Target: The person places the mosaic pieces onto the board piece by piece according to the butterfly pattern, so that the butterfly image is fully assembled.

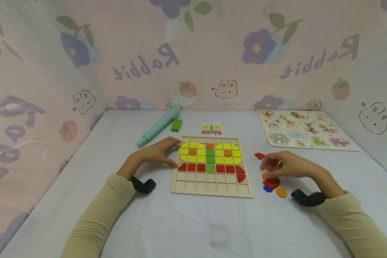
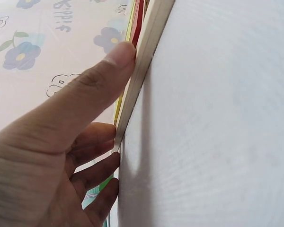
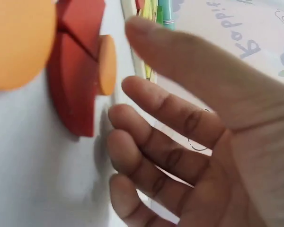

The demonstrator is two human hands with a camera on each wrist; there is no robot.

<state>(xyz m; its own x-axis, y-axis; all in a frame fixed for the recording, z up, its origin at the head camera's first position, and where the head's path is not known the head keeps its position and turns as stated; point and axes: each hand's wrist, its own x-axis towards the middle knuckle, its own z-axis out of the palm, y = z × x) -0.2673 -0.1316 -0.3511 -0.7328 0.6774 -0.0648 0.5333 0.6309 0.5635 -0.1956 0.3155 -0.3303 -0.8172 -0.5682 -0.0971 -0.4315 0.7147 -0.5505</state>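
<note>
A square wooden grid board (image 1: 213, 194) lies mid-table, bearing yellow, red, green and orange pieces in a butterfly-like pattern. Thumb and fingertips of my left hand (image 1: 154, 151) rest against its left edge; in the left wrist view the thumb touches the wooden rim (image 2: 143, 66). To the right, my right hand (image 1: 290, 164) hovers over loose pieces, fingers bent loosely with nothing between them. Below its thumb are an orange disc (image 3: 107, 66) and overlapping red pieces (image 3: 73, 90). A blue piece (image 1: 268, 189), another orange disc (image 1: 281, 192) and a red piece (image 1: 259, 156) lie around these.
Behind the board is a small butterfly pattern card (image 1: 211, 129). A green block (image 1: 176, 125) and a mint-green tube-shaped object (image 1: 159, 125) lie at the back left. An animal puzzle board (image 1: 304, 129) occupies the back right. Printed curtains surround the white table.
</note>
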